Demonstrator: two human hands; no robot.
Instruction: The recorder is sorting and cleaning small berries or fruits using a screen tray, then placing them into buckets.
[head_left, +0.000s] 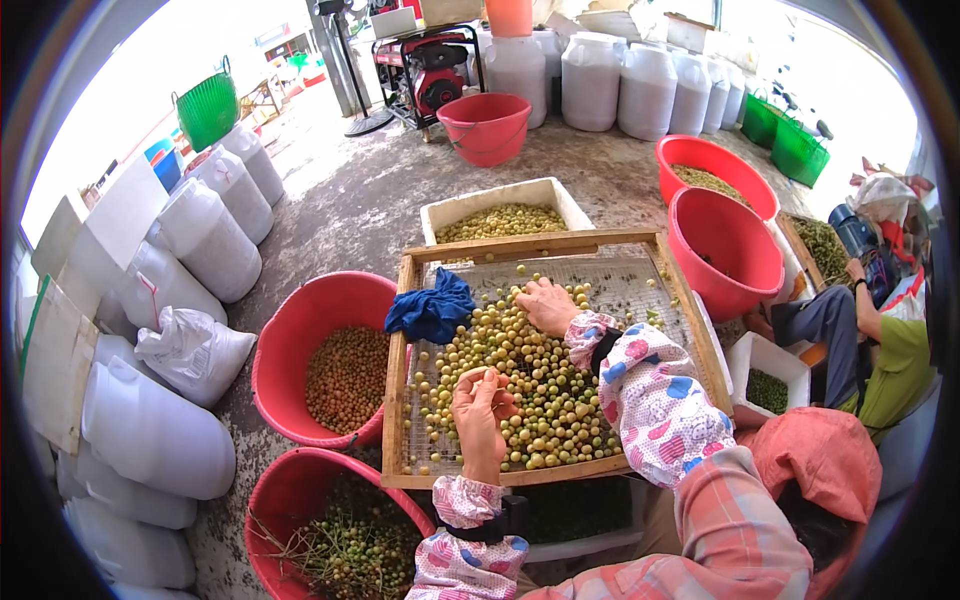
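A wooden-framed mesh sieve (394, 405) lies before me, with many small round yellow-green fruits (555, 420) spread over its wire mesh. My left hand (480, 412) is raised over the lower left part of the fruits, palm up, fingers curled towards the thumb; whether a fruit is between them I cannot tell. My right hand (547, 306) rests palm down on the fruits near the sieve's middle, its fingertips among them; what is under the fingers is hidden. A crumpled blue cloth (431, 306) lies over the sieve's upper left edge.
A white foam box (574, 202) of fruits stands beyond the sieve. On the left are a red tub (281, 330) of reddish fruits and another (262, 480) with stems. Red tubs (720, 247) stand at right, near a seated person (900, 360). White plastic drums (157, 427) line the left side.
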